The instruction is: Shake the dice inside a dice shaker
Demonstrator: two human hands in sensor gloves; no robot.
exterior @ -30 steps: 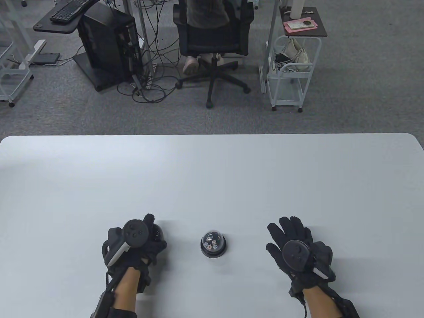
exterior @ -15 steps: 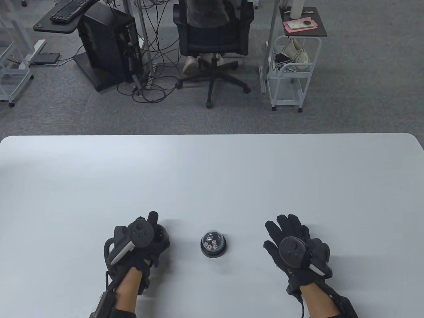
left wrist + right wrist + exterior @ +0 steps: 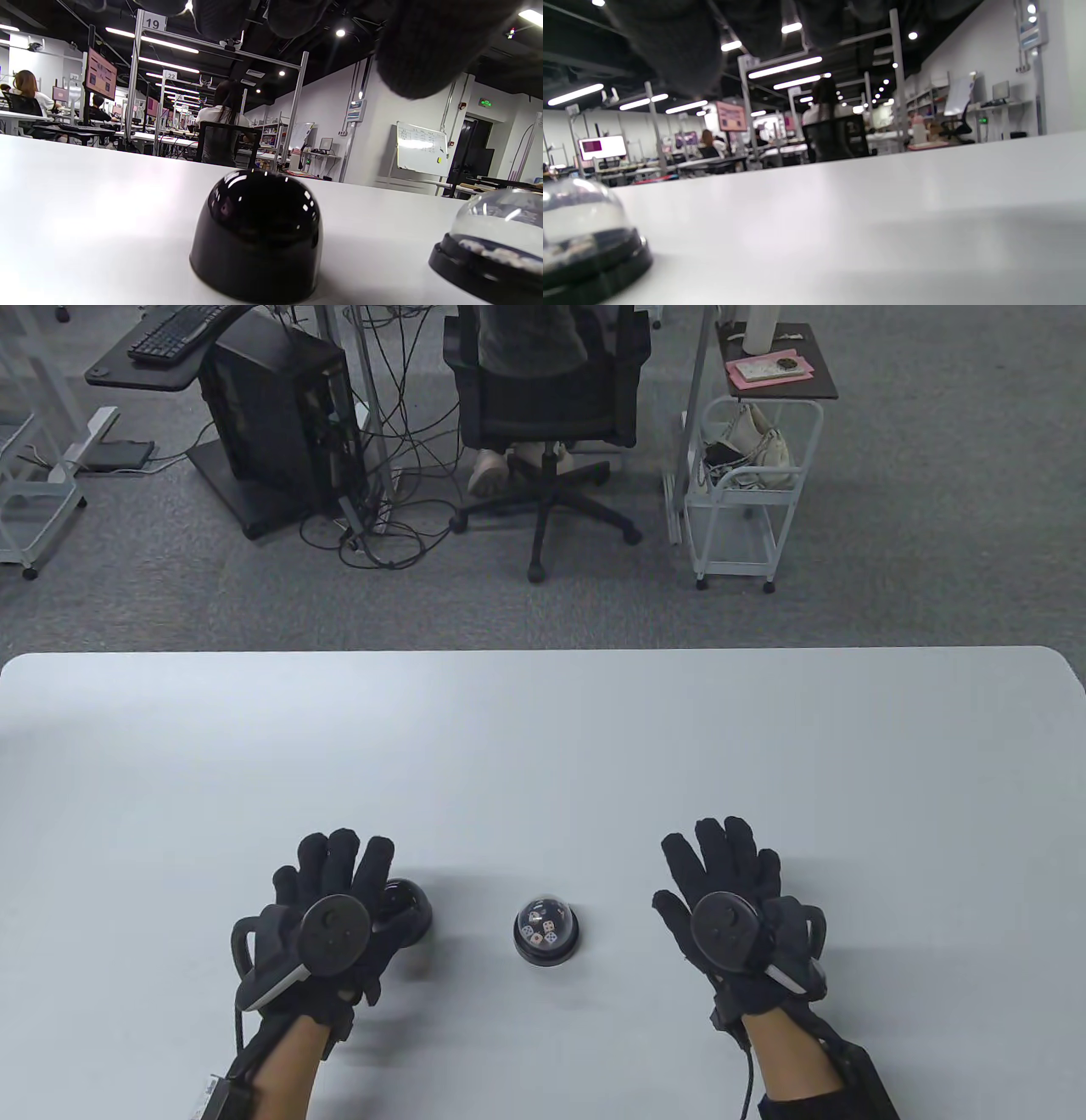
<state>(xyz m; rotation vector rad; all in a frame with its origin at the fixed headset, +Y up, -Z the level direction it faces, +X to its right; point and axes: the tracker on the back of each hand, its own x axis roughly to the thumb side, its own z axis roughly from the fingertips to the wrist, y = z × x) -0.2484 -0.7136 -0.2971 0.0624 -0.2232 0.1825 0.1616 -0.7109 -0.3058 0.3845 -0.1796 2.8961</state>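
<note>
Two gloved hands lie low over a white table (image 3: 543,746), near the bottom of the table view, palms down, each w/ a round tracker strapped on the back.

Left hand (image 3: 327,920), lower left: fingers spread and stretched fwd, holding nothing. Its fingertips overlap the near edge of a glossy black dome (image 3: 405,906), which sits on the table just right of the hand; can't tell if they touch it. In the left wrist view the dome (image 3: 256,235) stands upright at centre frame w/ the fingertips (image 3: 424,46) hanging above it from the top edge, a gap visible between them.

Right hand (image 3: 734,920), lower right: fingers spread wide, holding nothing, well apart from the shaker.

Shaker (image 3: 546,931) sits on the table between the hands, bottom centre, nearer the black dome than the right hand. It has a black base and a clear dome; small white dice w/ coloured marks show inside. Left wrist view catches it at the lower right edge (image 3: 492,250); right wrist view, blurred, at the lower left (image 3: 585,241).

Beyond the table, top of frame: grey carpet, an office chair (image 3: 547,398), a PC tower (image 3: 276,415) w/ tangled cables, a white cart (image 3: 747,492).
</note>
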